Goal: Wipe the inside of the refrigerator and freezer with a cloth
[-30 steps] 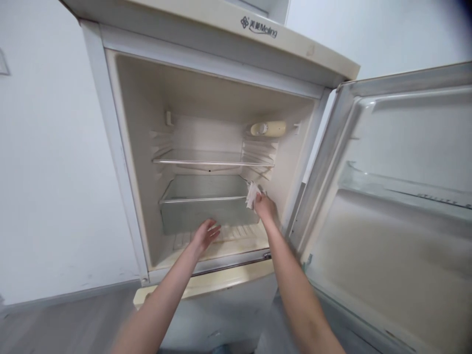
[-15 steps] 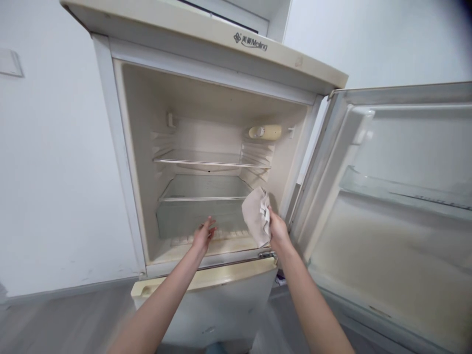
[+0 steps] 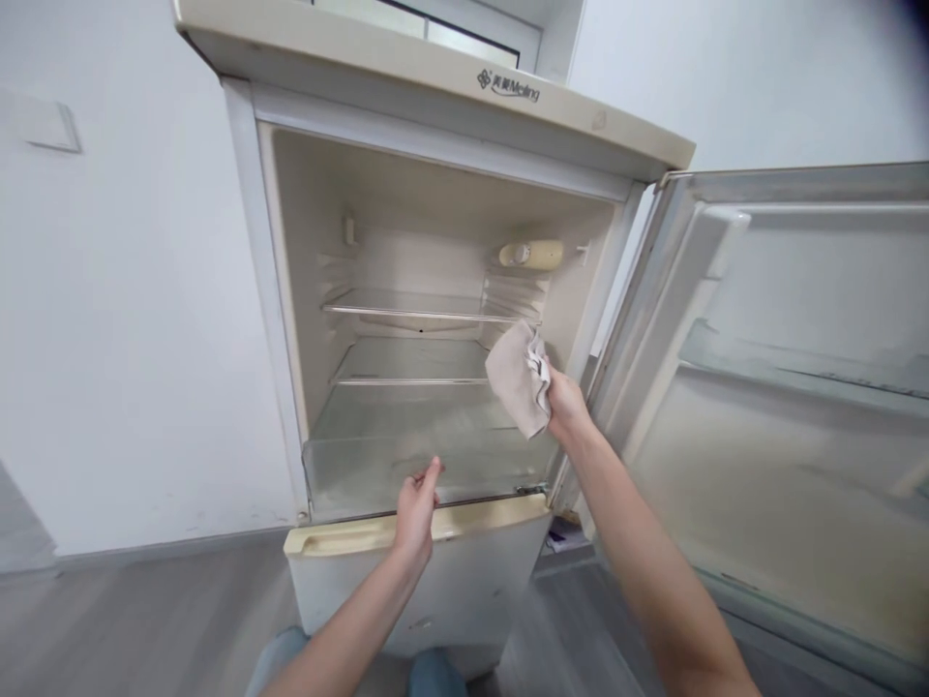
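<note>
An old cream fridge [image 3: 435, 73] stands with its upper door [image 3: 791, 387] swung wide to the right. My left hand [image 3: 416, 508] grips the front edge of a clear plastic drawer [image 3: 363, 455], which sticks out to the front of the compartment. My right hand [image 3: 566, 407] holds a crumpled beige cloth [image 3: 519, 378] in the air at the right side of the opening, just in front of the inner wall. Above the drawer sit two glass shelves [image 3: 421, 312], both bare.
A cream thermostat knob [image 3: 529, 254] sits on the right inner wall near the top. The lower door with its cream handle [image 3: 363, 537] is closed. White walls flank the fridge; a grey wood floor [image 3: 145, 620] lies below. My knees [image 3: 428, 673] show at the bottom.
The clear drawer has slid forward out of the fridge under my left hand. My right hand has pulled the cloth back from the drawer's corner and raised it.
</note>
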Motion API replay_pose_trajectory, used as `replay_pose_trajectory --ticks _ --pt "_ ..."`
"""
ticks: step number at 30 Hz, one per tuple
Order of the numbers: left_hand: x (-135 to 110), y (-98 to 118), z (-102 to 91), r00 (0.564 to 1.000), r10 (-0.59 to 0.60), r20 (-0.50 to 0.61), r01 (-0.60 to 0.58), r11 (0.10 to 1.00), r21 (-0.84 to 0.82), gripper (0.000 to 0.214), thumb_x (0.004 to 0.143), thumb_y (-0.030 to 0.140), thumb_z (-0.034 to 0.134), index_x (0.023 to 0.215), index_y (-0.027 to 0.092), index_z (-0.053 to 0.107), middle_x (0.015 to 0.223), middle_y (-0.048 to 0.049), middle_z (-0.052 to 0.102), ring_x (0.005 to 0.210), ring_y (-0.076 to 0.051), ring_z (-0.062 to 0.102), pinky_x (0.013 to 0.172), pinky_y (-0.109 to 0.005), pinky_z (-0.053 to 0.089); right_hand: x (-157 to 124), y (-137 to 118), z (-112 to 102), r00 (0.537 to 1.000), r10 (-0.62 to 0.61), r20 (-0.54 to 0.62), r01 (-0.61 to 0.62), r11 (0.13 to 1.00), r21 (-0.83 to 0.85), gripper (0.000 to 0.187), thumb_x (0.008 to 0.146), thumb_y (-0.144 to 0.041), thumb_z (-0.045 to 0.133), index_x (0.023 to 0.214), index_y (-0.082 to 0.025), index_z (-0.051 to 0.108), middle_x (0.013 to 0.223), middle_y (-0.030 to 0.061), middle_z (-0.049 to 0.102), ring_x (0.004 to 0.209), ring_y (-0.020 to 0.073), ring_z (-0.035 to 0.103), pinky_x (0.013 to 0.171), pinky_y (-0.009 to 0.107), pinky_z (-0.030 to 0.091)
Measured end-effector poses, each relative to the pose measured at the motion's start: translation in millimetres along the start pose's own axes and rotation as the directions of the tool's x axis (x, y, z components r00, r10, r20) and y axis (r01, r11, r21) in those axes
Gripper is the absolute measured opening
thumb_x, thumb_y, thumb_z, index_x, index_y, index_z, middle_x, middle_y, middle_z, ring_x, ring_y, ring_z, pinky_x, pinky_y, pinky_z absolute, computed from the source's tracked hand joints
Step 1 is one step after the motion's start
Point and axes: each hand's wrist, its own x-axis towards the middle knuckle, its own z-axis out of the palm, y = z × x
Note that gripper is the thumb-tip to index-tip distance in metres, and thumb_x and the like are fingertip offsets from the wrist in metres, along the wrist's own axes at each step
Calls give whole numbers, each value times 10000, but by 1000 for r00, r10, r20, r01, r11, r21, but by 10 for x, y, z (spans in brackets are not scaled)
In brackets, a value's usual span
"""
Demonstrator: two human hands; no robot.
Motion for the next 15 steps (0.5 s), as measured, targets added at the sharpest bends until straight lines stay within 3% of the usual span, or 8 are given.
replay_pose_trajectory --ticks 3,5,6,8,10,11,13,15 --pt "-169 -6 -28 1000 5 4 -5 1000 6 629 600 667 691 912 122 653 889 -93 694 602 -103 489 616 -273 394 -12 -174 269 965 -252 69 261 907 -330 429 935 -448 372 1058 -140 644 966 101 711 965 205 662 863 333 520" --pt "-228 -5 -49 1000 10 21 -10 1000 5 622 610 653 695 951 136 626 971 -101 683 621 -103 508 652 -278 424 -50 -264 491 821 -449 353 570 682 -458 411 957 -377 337 1151 -157 627 1159 118 664 1141 207 590 1002 356 445" --pt "-241 -1 -62 999 13 33 -13 1000 6 617 612 651 694 954 144 613 998 -102 678 620 -101 510 665 -280 432 -61 -282 610 688 -464 558 717 554 -424 397 958 -332 338 1179 -168 624 1243 114 627 1230 201 532 1066 366 390" --pt "-242 12 -94 998 21 60 -22 1000 10 606 609 661 688 922 150 604 986 -94 679 603 -98 499 668 -280 431 -43 -234 856 306 -322 896 905 390 -169 376 951 -255 357 1208 -194 625 1350 86 563 1346 175 416 1143 379 292" --pt "-219 20 -137 997 25 79 -27 999 19 601 601 675 683 872 143 620 874 -70 681 579 -103 477 646 -277 411 34 -72 1103 -73 -130 989 916 384 118 372 945 -196 375 1226 -211 619 1389 65 531 1378 149 367 1164 385 253" --pt "-201 17 -161 996 27 87 -30 999 34 601 608 684 670 858 139 635 800 -52 667 575 -109 469 638 -277 399 89 45 1220 -197 -64 978 889 410 206 371 939 -172 387 1228 -210 617 1393 65 525 1377 140 364 1165 384 249" --pt "-156 -8 -205 995 25 100 -33 996 79 604 655 703 612 868 140 665 668 -14 611 584 -130 468 638 -281 384 208 312 1421 -285 26 958 851 467 241 354 916 -123 420 1190 -185 636 1369 87 543 1359 131 386 1160 369 254" --pt "-104 -59 -236 993 12 119 -27 992 124 616 703 722 535 882 150 679 620 -6 579 601 -151 483 650 -291 390 309 580 1553 -219 81 972 838 526 145 331 876 -68 457 1119 -150 667 1333 114 571 1339 123 411 1151 334 260"
